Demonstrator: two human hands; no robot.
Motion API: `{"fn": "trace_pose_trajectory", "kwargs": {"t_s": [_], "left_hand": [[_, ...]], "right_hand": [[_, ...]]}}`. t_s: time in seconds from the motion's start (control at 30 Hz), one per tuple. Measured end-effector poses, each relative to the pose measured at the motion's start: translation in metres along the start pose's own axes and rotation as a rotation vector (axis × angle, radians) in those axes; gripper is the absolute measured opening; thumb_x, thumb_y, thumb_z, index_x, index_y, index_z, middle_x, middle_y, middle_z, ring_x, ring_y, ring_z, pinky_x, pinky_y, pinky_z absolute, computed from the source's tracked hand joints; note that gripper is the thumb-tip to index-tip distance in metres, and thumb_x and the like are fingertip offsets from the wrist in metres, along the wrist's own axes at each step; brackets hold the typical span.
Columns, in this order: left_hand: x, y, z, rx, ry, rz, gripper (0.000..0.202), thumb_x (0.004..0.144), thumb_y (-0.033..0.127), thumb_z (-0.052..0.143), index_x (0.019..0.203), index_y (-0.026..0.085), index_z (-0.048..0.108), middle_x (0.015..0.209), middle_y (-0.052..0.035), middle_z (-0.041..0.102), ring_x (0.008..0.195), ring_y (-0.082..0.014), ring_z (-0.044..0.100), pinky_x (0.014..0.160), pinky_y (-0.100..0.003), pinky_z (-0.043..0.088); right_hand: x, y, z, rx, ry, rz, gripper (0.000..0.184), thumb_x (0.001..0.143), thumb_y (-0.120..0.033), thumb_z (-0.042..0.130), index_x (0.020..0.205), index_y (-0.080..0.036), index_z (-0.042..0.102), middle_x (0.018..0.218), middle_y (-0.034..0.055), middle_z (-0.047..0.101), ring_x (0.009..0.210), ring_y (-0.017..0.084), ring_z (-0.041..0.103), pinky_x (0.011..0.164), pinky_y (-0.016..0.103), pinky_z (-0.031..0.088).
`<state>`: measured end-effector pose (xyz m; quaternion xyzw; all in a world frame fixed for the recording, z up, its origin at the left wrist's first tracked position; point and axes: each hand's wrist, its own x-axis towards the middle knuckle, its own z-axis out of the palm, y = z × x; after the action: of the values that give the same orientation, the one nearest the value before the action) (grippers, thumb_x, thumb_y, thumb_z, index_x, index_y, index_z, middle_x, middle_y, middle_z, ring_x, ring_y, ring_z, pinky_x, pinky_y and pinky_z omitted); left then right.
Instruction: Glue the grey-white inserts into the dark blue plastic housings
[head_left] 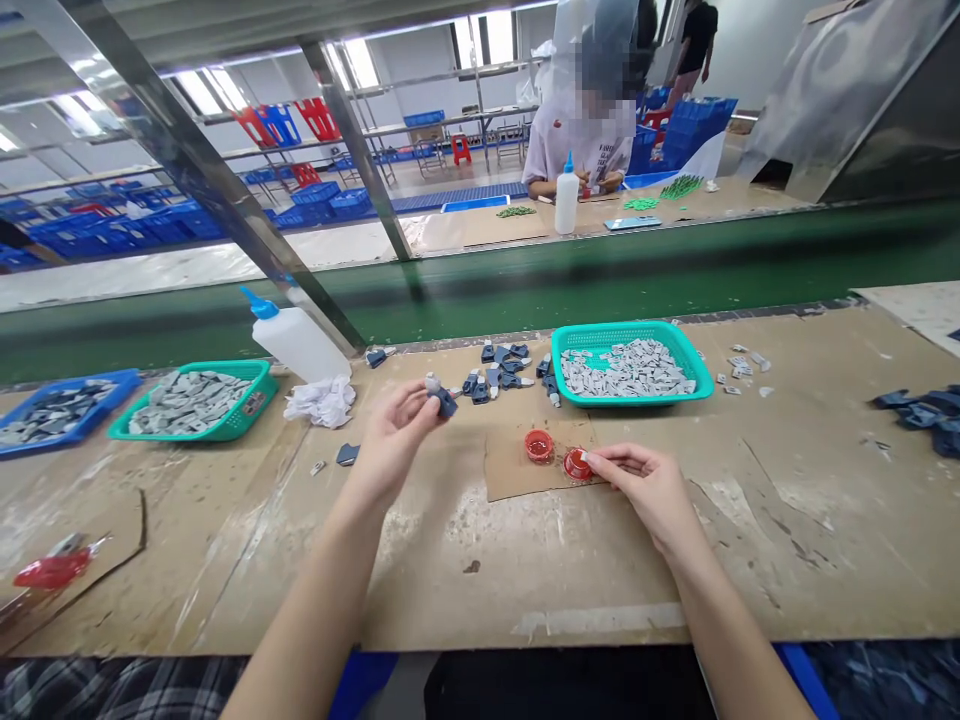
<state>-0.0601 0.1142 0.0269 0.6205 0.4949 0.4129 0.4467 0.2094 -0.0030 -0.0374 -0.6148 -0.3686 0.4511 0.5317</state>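
Observation:
My left hand [395,430] is raised over the cardboard-covered bench and pinches a small dark blue part with a grey piece [441,396] at its fingertips. My right hand [643,480] rests lower on the bench, its fingers pinched on a tiny grey piece [586,458] dipped at a small red cap [576,464]. A second red cap [538,445] stands just to its left on a cardboard square. Several finished dark blue parts [499,375] lie in a loose pile beyond the caps.
A teal basket [694,370] of grey pieces sits right of the pile; another teal basket [255,405] and a blue tray [112,395] stand at left. A white squeeze bottle [296,340] lies beside crumpled tissue [321,400]. Across the green conveyor [525,285] a person works.

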Motion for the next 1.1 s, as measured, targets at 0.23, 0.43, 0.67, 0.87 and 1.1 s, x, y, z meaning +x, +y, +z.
{"fn": "trace_pose_trajectory", "kwargs": {"t_s": [0.23,0.43,0.67,0.87,1.1], "left_hand": [[-0.067,0.003,0.035,-0.729,0.043,-0.375,0.029,0.084,0.023,0.066,0.112,0.017,0.064,0.116,-0.0083,0.069,0.102,-0.0182,0.068,0.089,-0.022,0.054],[-0.081,0.011,0.045,-0.869,-0.044,-0.418,0.027,0.090,0.019,0.057,0.116,0.015,0.065,0.117,-0.0070,0.066,0.118,-0.0239,0.059,0.098,-0.028,0.051],[-0.091,0.015,0.051,-0.937,-0.100,-0.436,0.022,0.090,0.016,0.056,0.110,0.015,0.063,0.118,-0.0086,0.066,0.121,-0.0272,0.057,0.102,-0.039,0.049],[-0.097,0.007,0.061,-0.798,-0.077,-0.381,0.016,0.075,0.019,0.075,0.084,0.016,0.062,0.099,-0.0061,0.074,0.092,-0.0194,0.070,0.081,-0.032,0.057],[-0.101,0.013,0.077,-0.536,0.176,-0.250,0.022,0.057,0.015,0.085,0.074,0.016,0.072,0.092,-0.0077,0.077,0.087,-0.0225,0.072,0.080,-0.031,0.058]], "right_hand": [[0.003,0.006,-0.002,-0.003,-0.008,0.000,0.030,0.065,-0.043,0.079,0.076,-0.016,0.073,0.077,0.0100,0.075,0.073,0.025,0.069,0.073,0.037,0.053],[0.003,0.011,-0.004,-0.004,0.018,-0.015,0.029,0.064,-0.041,0.081,0.076,-0.016,0.074,0.077,0.0098,0.075,0.073,0.025,0.068,0.073,0.038,0.053],[0.000,0.006,-0.005,0.053,0.062,-0.027,0.026,0.065,-0.039,0.081,0.077,-0.017,0.073,0.075,0.0067,0.074,0.071,0.022,0.067,0.067,0.032,0.053],[-0.023,-0.014,-0.007,0.119,0.078,-0.046,0.018,0.069,-0.035,0.081,0.079,-0.022,0.073,0.075,0.0015,0.072,0.073,0.016,0.064,0.064,0.023,0.051],[-0.056,-0.043,0.023,0.161,-0.172,-0.083,0.005,0.075,-0.029,0.076,0.077,-0.025,0.073,0.076,-0.0013,0.071,0.070,0.012,0.063,0.065,0.020,0.050]]}}
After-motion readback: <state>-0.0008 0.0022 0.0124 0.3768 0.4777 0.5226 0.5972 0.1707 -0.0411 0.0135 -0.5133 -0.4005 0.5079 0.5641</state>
